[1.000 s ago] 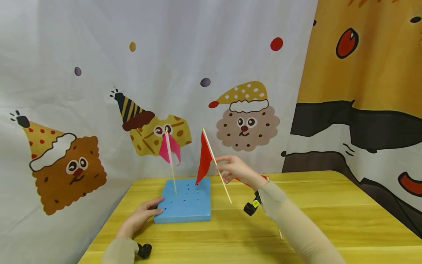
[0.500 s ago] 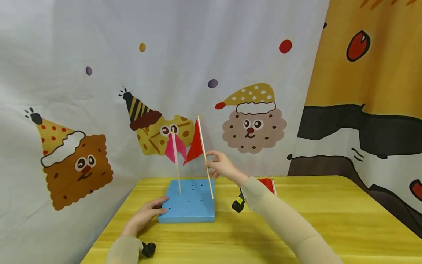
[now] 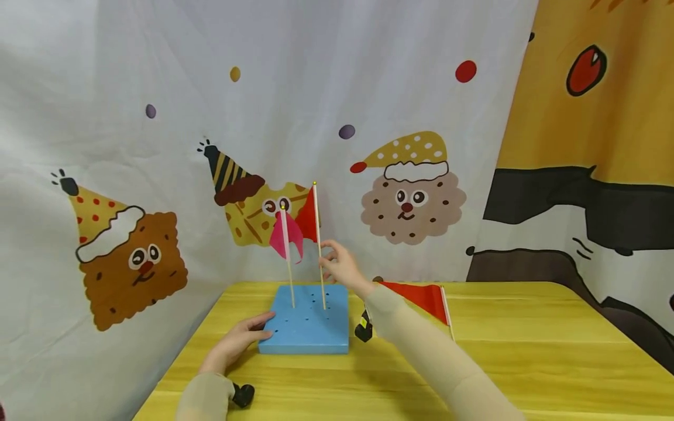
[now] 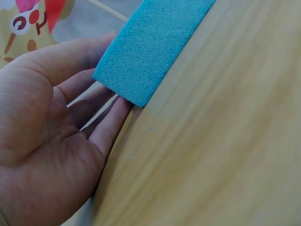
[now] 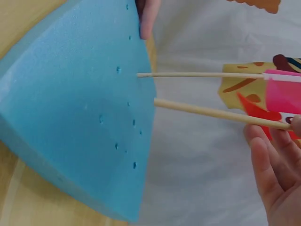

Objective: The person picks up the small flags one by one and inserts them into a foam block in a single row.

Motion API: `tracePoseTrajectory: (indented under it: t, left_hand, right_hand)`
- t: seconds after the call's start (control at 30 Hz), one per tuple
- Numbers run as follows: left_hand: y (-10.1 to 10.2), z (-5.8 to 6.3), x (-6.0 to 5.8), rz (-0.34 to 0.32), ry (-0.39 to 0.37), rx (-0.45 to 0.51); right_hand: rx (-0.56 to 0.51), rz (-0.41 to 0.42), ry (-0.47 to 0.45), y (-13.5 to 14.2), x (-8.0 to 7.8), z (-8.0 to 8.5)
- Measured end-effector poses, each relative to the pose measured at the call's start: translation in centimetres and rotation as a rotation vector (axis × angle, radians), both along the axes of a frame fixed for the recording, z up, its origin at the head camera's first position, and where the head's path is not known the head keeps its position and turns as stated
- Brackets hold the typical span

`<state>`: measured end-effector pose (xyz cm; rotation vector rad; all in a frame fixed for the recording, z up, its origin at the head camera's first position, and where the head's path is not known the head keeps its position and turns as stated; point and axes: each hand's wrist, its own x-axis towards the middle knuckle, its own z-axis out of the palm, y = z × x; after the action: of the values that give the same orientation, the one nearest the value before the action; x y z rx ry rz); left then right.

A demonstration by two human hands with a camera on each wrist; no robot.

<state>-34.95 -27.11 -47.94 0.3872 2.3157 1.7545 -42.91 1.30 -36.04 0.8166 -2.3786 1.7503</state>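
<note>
A blue foam block (image 3: pixel 308 336) with several small holes lies on the table. In its top stands a pink flag (image 3: pixel 293 234) on a thin wooden stick. My right hand (image 3: pixel 342 268) pinches the stick of a red flag (image 3: pixel 317 217), holding it nearly upright over the block. In the right wrist view the blunt lower end of that wooden stick (image 5: pixel 202 110) shows close to the block's surface. My left hand (image 3: pixel 239 340) rests at the block's left side; in the left wrist view its fingers (image 4: pixel 110 125) lie extended along the foam edge.
Another red flag (image 3: pixel 426 299) lies at the right, partly behind my right sleeve (image 3: pixel 421 345). The yellow wood-grain table (image 3: pixel 537 345) reaches back to a cartoon-printed curtain (image 3: pixel 305 76).
My right hand has carried the red flag left from beside the block to over it, and the stick has turned more upright. My left hand has stayed at the block's side.
</note>
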Motion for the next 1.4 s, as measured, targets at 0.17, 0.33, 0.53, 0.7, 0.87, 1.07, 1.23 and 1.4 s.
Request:
tracePoseTrajectory:
  t: [0.17,0.33,0.53,0.7,0.87,1.07,1.23,1.4]
  left_hand:
    - [0.0,0.2,0.1,-0.009,0.003,0.007]
    - [0.1,0.1,0.0,0.001,0.014,0.0]
    - [0.1,0.3,0.1,0.006,0.017,-0.002]
    - [0.1,0.4,0.2,0.01,0.039,-0.007]
    - [0.1,0.4,0.3,0.008,0.019,0.012]
    - [0.1,0.2,0.1,0.022,0.01,0.014]
    - [0.2,0.1,0.1,0.032,0.006,0.014]
    - [0.2,0.1,0.0,0.041,0.009,0.016]
  right_hand:
    - [0.007,-0.033,0.059,-1.3,-0.5,-0.6]
    - [0.032,-0.077,0.097,-2.3,-1.2,-1.8]
    - [0.032,-0.109,0.106,-3.0,-1.8,-2.8]
    - [0.025,-0.113,0.094,-3.2,-1.8,-2.9]
    - [0.028,-0.116,0.099,-3.5,-1.7,-3.1]
    - [0.062,-0.127,0.097,-3.9,-1.5,-3.3]
    - [0.072,-0.12,0.096,-4.1,-1.4,-3.5]
    - [0.069,-0.112,0.091,-4.2,-1.2,-3.7]
